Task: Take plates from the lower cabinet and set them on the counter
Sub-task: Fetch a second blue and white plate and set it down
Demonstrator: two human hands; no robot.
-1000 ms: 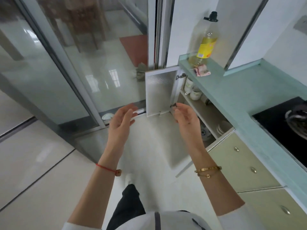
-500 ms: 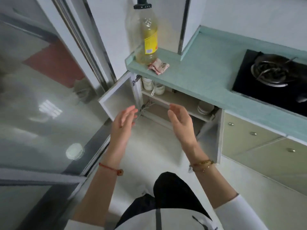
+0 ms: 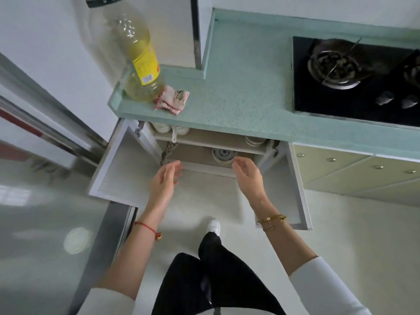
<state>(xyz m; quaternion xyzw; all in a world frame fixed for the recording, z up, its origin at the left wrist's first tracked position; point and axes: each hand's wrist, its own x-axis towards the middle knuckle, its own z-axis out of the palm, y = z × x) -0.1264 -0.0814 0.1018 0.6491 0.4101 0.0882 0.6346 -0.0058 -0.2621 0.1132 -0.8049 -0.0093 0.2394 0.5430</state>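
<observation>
The lower cabinet [image 3: 213, 156] under the pale green counter [image 3: 245, 87] stands with both doors swung wide. A stack of plates [image 3: 223, 154] rests on its bottom shelf, and more white plates [image 3: 254, 140] sit at the right of the upper shelf. My left hand [image 3: 164, 180] and my right hand [image 3: 248, 175] hover in front of the cabinet opening, palms facing each other, fingers apart, holding nothing. The right fingertips are just in front of the lower plates.
An oil bottle [image 3: 136, 57] and a crumpled cloth [image 3: 173, 100] sit at the counter's left end. A black gas hob [image 3: 354, 78] fills the right. White cups [image 3: 170, 129] are on the upper shelf's left. The left door [image 3: 122, 167] and right door [image 3: 284, 189] flank my hands.
My view has swung to face the cabinet from above. Both hands have moved forward to the cabinet opening and spread further apart.
</observation>
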